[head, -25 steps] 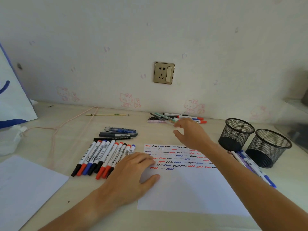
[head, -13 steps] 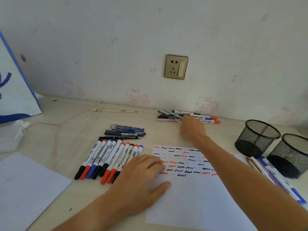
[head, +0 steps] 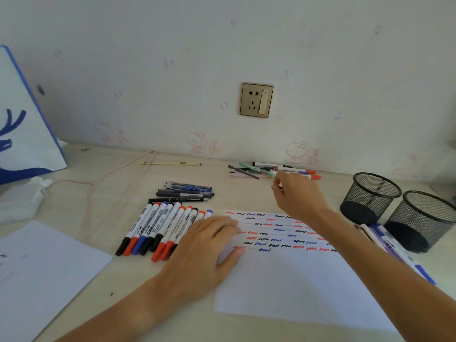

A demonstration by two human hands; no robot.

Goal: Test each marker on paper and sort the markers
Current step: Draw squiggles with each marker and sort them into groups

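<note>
My left hand (head: 209, 245) lies flat with straight fingers on the left edge of the white test paper (head: 296, 285), which carries rows of red, blue and black squiggles. A sorted row of several white markers (head: 160, 228) with black, red and blue caps lies just left of that hand. My right hand (head: 296, 193) reaches to the loose pile of markers and pens (head: 259, 169) at the wall. Its fingers curl over the pile's right end. Whether they grip a marker is hidden.
Three dark pens (head: 185, 192) lie above the sorted row. Two black mesh cups (head: 370, 196) (head: 429, 218) stand at the right, with several markers (head: 394, 248) on the desk before them. A second sheet (head: 37, 267), a white-and-blue bag (head: 19, 119) and a pink cord (head: 98, 181) occupy the left.
My right hand has gone from reaching with spread fingers to curling its fingers at the pile by the wall. The left hand has stayed on the paper. The camera has shifted.
</note>
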